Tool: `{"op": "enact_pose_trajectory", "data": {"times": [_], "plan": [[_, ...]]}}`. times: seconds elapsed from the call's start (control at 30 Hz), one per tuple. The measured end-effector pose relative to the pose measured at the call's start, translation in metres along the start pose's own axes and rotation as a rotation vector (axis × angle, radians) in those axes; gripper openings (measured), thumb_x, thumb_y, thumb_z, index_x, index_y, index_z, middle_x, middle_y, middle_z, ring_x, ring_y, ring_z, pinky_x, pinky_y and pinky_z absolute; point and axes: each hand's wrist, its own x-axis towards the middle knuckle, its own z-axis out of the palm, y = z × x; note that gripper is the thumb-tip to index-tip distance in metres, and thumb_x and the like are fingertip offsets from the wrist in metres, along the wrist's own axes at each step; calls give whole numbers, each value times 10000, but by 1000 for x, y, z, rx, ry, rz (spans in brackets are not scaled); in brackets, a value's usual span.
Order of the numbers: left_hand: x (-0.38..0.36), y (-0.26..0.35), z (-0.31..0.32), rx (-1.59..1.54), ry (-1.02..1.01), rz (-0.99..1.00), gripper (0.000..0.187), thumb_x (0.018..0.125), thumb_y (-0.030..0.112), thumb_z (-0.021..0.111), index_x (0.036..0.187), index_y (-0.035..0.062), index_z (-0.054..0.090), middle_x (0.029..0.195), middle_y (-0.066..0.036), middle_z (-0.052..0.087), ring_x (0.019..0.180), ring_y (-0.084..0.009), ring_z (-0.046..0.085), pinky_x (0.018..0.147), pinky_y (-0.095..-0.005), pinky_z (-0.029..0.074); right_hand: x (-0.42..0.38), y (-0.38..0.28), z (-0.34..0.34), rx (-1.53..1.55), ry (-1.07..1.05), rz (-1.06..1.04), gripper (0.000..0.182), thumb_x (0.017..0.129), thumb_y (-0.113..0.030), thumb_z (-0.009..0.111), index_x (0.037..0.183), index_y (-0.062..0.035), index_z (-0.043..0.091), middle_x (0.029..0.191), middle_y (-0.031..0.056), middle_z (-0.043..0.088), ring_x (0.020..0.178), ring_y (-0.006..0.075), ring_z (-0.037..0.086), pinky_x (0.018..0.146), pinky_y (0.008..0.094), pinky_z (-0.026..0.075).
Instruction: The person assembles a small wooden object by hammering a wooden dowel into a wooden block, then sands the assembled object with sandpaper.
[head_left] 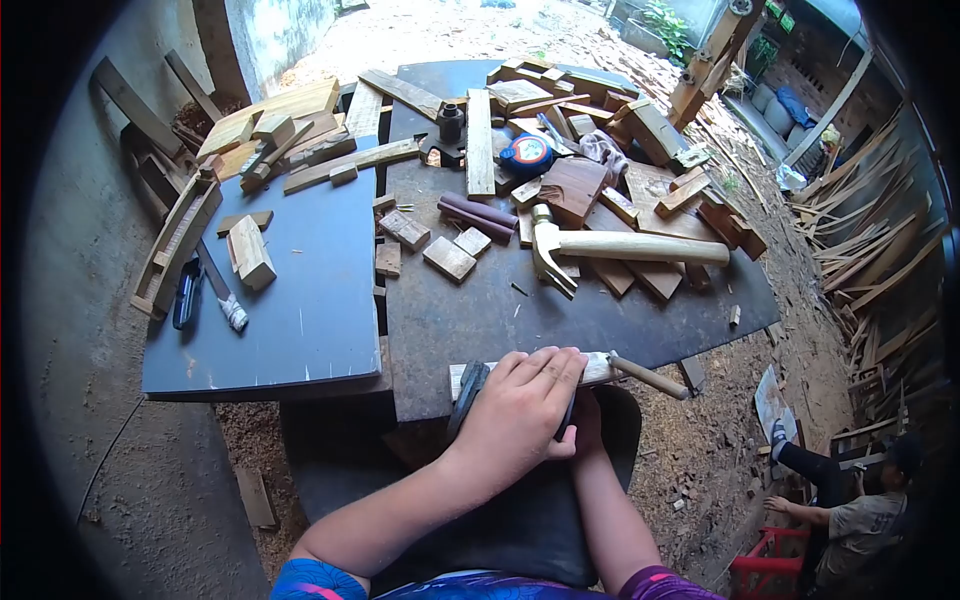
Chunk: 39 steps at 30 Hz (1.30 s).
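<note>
My left hand (520, 395) lies over a pale wooden piece (598, 368) at the table's near edge. Its fingers are bent together over a dark, flat-sided piece (467, 392), which sticks out left of the hand; most of it is covered. Behind the left hand and thumb, my right hand (588, 425) is low by the same wood, its fingers hidden. A thin round wooden rod (650, 377) slants out from the wood's right end. Farther up lies a claw hammer (630, 246) with a pale handle.
The dark table (440, 330) bears small wood blocks (450, 258), a tape measure (526, 155) and a heap of offcuts (575, 190). On the blue-grey board (310, 320) lie a wood block (250, 252) and a utility knife (187, 295). Another person (865, 520) sits at lower right.
</note>
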Motion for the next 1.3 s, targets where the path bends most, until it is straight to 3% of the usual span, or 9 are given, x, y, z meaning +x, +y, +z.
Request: {"op": "enact_pose_trajectory", "data": {"times": [0.17,0.23,0.3,0.37,0.43,0.47,0.5,1.17,1.3], "plan": [[0,1,-2,3,-5,-13,739,720,251,808,1363,-19,562,1335,-152,644,1277,-281,597,1079,-429,446,-2,4,-10,131,-55,-37,489,1089,-287,400,1521,-61,444,1530,127,511,1440,282,471,1200,457,375],[1,1,-1,7,-9,-21,736,720,243,804,1363,-20,562,1337,-152,642,1278,-281,596,1074,-427,449,-4,6,-34,-1275,130,-280,494,1086,-280,404,1520,-49,440,1534,131,503,1454,281,451,1205,444,366],[2,-1,1,19,-11,9,724,717,228,795,1357,-21,564,1328,-147,643,1269,-287,597,1062,-420,456,-6,6,-52,-1184,137,-208,501,1096,-290,356,1534,-53,413,1543,149,476,1468,282,426,1216,425,347],[1,-2,1,39,-6,-16,712,714,227,791,1338,-35,570,1311,-154,642,1254,-292,597,1051,-413,459,-3,9,-55,7,53,-91,501,1105,-283,307,1546,-60,384,1550,173,446,1468,280,416,1221,412,337],[2,-2,4,-34,34,11,699,715,230,790,1316,-53,576,1282,-171,648,1241,-294,599,1040,-417,461,2,2,3,17,-208,-107,510,1105,-258,264,1556,-38,354,1558,186,424,1472,284,406,1229,423,327],[2,-2,6,-38,45,-1,708,710,241,797,1309,-64,578,1272,-186,650,1238,-295,600,1032,-420,463,2,1,31,-155,-348,-245,507,1100,-246,270,1546,-24,360,1561,185,423,1472,295,405,1226,453,330],[2,-2,6,-24,47,-13,708,710,241,797,1309,-64,578,1272,-186,650,1238,-295,600,1032,-420,463,6,5,31,-145,-361,-235,507,1100,-246,270,1546,-24,360,1561,185,423,1472,295,405,1226,453,330],[1,-2,11,-105,5,-40,747,692,239,832,1330,-51,574,1346,-176,627,1279,-306,573,1079,-423,434,-10,9,-56,-257,-291,-92,509,1016,-249,447,1463,-3,438,1455,152,498,1349,256,470,1124,419,395],[0,-3,11,-86,18,-24,728,699,238,825,1321,-52,583,1340,-173,630,1274,-300,575,1076,-419,433,1,17,-49,-304,-256,-83,512,1000,-249,483,1446,1,453,1434,146,513,1324,248,483,1104,413,408]]}}
